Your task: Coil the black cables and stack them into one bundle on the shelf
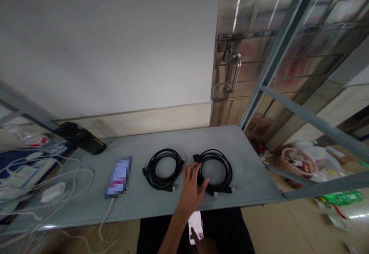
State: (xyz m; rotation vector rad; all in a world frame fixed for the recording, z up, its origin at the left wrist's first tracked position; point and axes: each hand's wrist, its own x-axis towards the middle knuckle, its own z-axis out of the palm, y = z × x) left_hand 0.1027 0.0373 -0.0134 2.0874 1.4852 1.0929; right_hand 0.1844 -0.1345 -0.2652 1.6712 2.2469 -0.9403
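Two coils of black cable with plug ends lie side by side on the grey table: a left coil and a right coil. My left hand reaches over the right coil's left edge, palm down. Its fingers are slightly bent, and the thumb stands apart near the ring's inside; whether it touches the cable is unclear. Low in the view, above my lap, my right hand holds a lit phone. One of its digits lies across the screen, while its other fingers are mostly hidden.
Left on the grey table are a second phone with a white cable, a white adapter, tangled white cords and a black bottle on its side. Metal frame posts rise at right. A basket stands beyond.
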